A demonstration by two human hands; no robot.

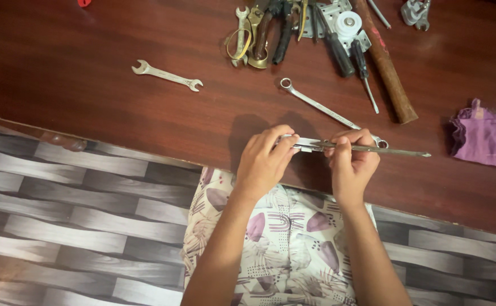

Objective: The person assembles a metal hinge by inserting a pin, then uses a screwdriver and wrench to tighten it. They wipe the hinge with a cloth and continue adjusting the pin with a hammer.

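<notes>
Two hands are being held close together over the near edge of the dark wooden bench (117, 107), both closed on one long, thin metal tool (367, 149). The left hand (264, 162) is gripping the tool's broader silver end between thumb and fingers, while the right hand (352, 161) is pinching the shaft just beside it. The tool is being kept nearly level, with its long axis running left to right across the view and its narrow tip pointing to the person's right, tilted slightly toward the near edge. It cannot be told whether the tool is touching the bench.

A ring spanner (321, 107) is lying diagonally just behind the hands, its far end hidden by the right hand. An open-ended spanner (167, 75) is lying well apart to the left. A heap of pliers and screwdrivers (293, 31) is being seen at the far edge, with a wooden handle (388, 65) slanting beside it. A purple cloth (486, 139) is lying crumpled at the right.
</notes>
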